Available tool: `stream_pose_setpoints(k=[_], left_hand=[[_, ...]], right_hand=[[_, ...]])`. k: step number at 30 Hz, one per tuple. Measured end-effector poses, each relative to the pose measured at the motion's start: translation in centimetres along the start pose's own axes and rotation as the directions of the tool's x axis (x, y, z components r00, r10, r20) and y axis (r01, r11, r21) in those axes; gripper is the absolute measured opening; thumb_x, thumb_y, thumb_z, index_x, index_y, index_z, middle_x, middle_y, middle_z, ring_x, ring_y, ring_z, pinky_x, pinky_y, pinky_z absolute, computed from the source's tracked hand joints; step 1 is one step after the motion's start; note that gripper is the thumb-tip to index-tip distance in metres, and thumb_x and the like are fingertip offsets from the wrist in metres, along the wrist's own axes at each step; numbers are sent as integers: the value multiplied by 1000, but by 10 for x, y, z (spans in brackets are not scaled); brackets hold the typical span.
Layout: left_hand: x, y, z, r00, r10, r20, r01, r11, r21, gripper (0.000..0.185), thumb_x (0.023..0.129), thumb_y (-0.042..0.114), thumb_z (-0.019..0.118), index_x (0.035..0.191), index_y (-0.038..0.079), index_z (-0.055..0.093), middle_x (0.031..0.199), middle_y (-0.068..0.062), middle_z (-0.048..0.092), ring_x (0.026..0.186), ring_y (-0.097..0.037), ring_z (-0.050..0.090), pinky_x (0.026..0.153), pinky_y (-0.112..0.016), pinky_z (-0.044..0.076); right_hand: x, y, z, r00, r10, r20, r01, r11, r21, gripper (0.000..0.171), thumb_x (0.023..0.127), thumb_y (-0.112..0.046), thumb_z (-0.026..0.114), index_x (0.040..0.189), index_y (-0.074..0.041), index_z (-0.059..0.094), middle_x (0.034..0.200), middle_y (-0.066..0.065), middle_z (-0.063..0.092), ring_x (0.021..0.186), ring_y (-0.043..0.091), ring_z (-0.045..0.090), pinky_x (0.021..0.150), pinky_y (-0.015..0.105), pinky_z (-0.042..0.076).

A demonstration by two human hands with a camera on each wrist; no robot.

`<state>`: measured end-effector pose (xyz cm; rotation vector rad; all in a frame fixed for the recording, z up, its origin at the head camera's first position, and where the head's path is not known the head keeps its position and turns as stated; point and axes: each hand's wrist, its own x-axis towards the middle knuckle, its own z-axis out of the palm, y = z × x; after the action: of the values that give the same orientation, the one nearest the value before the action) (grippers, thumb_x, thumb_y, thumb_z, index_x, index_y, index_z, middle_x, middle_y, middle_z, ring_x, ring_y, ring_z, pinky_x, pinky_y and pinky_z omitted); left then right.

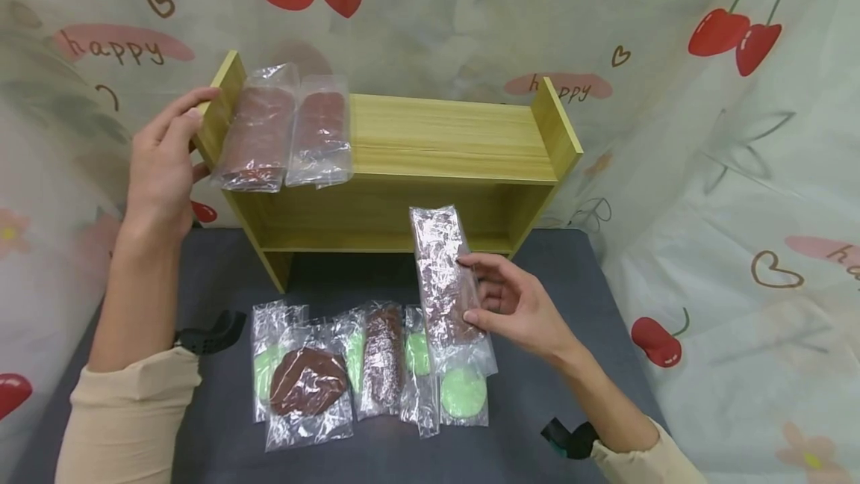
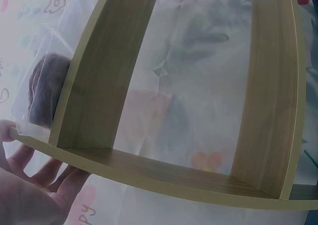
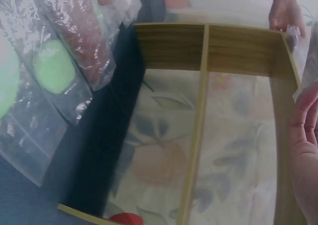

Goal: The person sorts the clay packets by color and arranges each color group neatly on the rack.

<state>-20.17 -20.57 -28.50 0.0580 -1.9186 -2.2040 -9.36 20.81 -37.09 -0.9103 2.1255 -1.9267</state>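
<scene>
R hand (image 1: 507, 305) pinches a brown bag (image 1: 440, 271) betw. thumb & fingers, up in front of the shelf (image 1: 443, 137); L hand (image 1: 161, 159) grips the shelf's L side. Looks part done: 2 bags (image 1: 258, 129) on top, approx. 6 bags (image 1: 309, 383) left on the surface (image 1: 218, 417).

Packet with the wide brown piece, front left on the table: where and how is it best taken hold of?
Probably by pinching the clear near margin of the brown packet from the person's side: that edge is uncovered and juts closest, while its left part overlaps a green-filled packet.
</scene>
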Motion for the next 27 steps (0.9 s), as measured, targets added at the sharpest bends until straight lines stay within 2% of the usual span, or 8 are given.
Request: stream_pose_setpoints(k=[7,14,23,27], left_hand=[[-1,0,-2,1000,10,-5,-10,1000,-3,34,103,25,50,133,19,64,141,-5,45,116,-21,48,89,-38,41],[-1,-1,-1,1000,16,-10,-16,999,31,34,104,26,49,133,22,64,139,-4,46,113,-19,48,89,-40,39],[-1,-1,-2,1000,17,0,-17,999,34,34,104,27,49,134,22,64,140,-4,46,114,-19,49,89,-39,39],[-2,-1,-2,1000,19,-1,-19,999,40,34,104,27,49,134,22,64,140,-4,46,114,-19,49,90,-40,38]], right_hand=[[15,-18,-2,1000,-16,0,16,1000,-15,61,85,7,73,140,6,45,120,32,51,86,20,60,70,27,55],[31,-37,-6,999,-2,-34,1,1000,-27,61,87,4,73,141,5,46,114,32,53,86,20,61,72,26,55],[55,-57,-11,998,42,-52,-46,997,-67,61,87,-2,75,141,-1,49,114,18,55,84,22,55,71,25,51],[70,-63,-13,997,48,-57,-52,996,-75,61,87,-3,76,142,-3,50,119,15,57,86,21,55,73,25,51]])
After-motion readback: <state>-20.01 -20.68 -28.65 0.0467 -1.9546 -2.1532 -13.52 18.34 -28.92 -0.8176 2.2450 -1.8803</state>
